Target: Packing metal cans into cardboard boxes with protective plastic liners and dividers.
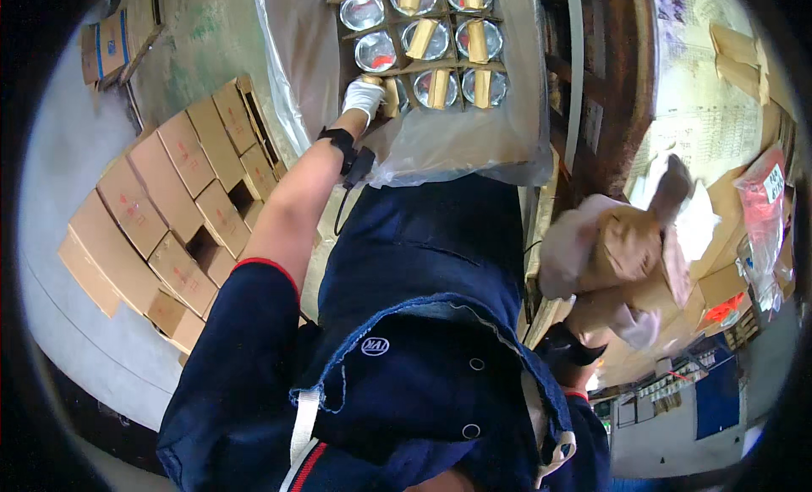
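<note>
A carton lined with clear plastic film [457,145] stands in front of me, split into cells by cardboard dividers. Round, clear glass-like vessels [362,11] sit in the cells, and folded brown cardboard strips [438,89] lie over many of them. At the near left cell, my left hand [364,98] in a white glove has its fingers closed on a cardboard strip [391,98]; the fingertips are partly hidden. To the right of my body, my right hand [584,238], seemingly gloved and blurred, is closed around a crumpled brown bundle [628,240].
Several brown cardboard boxes [178,204] are stacked on the left. On the right is a surface with papers [702,86], loose cardboard and a clear bag with red contents [764,196]. A dark brown upright structure [609,94] stands between the carton and that surface.
</note>
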Action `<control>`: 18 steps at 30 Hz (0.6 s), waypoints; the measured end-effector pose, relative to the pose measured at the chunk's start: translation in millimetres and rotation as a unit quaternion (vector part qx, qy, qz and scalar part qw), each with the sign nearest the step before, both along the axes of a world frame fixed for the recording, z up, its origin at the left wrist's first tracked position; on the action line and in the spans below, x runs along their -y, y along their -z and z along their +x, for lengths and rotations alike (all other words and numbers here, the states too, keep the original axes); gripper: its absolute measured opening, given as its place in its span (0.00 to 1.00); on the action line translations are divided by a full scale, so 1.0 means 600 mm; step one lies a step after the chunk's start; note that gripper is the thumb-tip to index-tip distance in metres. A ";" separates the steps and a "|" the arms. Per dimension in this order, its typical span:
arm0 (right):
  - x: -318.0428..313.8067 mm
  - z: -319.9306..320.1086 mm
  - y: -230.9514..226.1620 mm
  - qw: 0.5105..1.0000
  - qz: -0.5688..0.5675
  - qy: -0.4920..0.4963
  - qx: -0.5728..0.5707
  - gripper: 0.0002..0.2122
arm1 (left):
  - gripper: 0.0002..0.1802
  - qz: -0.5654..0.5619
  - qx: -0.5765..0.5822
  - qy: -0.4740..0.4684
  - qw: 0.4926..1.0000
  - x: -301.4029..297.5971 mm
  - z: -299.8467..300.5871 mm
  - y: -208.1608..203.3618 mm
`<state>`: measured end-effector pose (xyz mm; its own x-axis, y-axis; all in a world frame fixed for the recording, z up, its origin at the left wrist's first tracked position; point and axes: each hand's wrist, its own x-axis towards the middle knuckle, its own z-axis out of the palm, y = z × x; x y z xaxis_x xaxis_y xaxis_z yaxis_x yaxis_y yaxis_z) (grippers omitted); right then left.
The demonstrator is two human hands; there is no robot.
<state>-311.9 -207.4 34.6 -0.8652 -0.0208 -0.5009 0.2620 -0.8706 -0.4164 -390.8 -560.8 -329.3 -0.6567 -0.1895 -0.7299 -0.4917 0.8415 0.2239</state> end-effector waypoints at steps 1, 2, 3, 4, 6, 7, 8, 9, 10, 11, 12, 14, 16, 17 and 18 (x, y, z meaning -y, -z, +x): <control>0.004 0.001 0.005 1.000 0.010 -0.015 0.012 0.29 | 0.18 0.031 0.012 -0.071 0.997 -0.021 -0.003 -0.018; 0.010 -0.004 0.003 0.999 0.000 -0.042 0.007 0.28 | 0.18 0.066 -0.013 -0.151 0.986 0.010 -0.011 -0.037; 0.013 0.001 -0.007 0.998 0.002 -0.068 0.012 0.28 | 0.18 0.064 -0.014 -0.158 0.985 0.007 -0.018 -0.063; 0.014 -0.001 -0.002 0.996 0.012 -0.082 0.021 0.27 | 0.16 0.133 -0.057 -0.241 0.960 -0.027 -0.033 -0.101; 0.040 -0.060 0.047 0.992 0.008 -0.127 0.020 0.26 | 0.14 0.187 -0.097 -0.294 0.932 -0.008 -0.065 -0.126; 0.056 -0.058 0.047 0.988 0.013 -0.148 0.028 0.26 | 0.15 0.162 -0.069 -0.271 0.946 -0.030 -0.085 -0.152; 0.059 -0.060 0.055 0.985 0.020 -0.169 0.037 0.25 | 0.18 0.160 -0.055 -0.220 0.961 -0.043 -0.104 -0.150; 0.065 -0.060 0.066 0.984 0.020 -0.173 0.036 0.25 | 0.21 0.155 -0.047 -0.171 0.972 -0.043 -0.124 -0.143; 0.071 -0.056 0.087 0.979 0.054 -0.166 0.101 0.25 | 0.21 0.151 -0.050 -0.178 0.971 -0.036 -0.140 -0.125; 0.075 -0.052 0.106 0.969 0.090 -0.157 0.166 0.26 | 0.22 0.094 -0.026 -0.095 0.991 -0.031 -0.158 -0.105; 0.071 -0.050 0.123 0.973 0.005 -0.134 0.188 0.19 | 0.22 0.043 0.003 -0.009 0.999 -0.036 -0.167 -0.080; 0.089 -0.055 0.160 0.953 0.225 -0.198 0.035 0.16 | 0.21 0.001 -0.058 -0.023 0.998 -0.034 -0.159 -0.049; 0.126 -0.110 0.155 0.853 0.416 -0.277 -0.148 0.17 | 0.20 -0.085 -0.148 -0.048 0.984 -0.035 -0.140 -0.026; 0.142 -0.130 0.171 0.851 0.413 -0.285 -0.152 0.17 | 0.21 -0.079 -0.182 -0.042 0.979 -0.029 -0.126 -0.024; 0.153 -0.150 0.192 0.801 0.471 -0.327 -0.171 0.19 | 0.23 -0.053 -0.177 -0.048 0.982 -0.033 -0.119 -0.028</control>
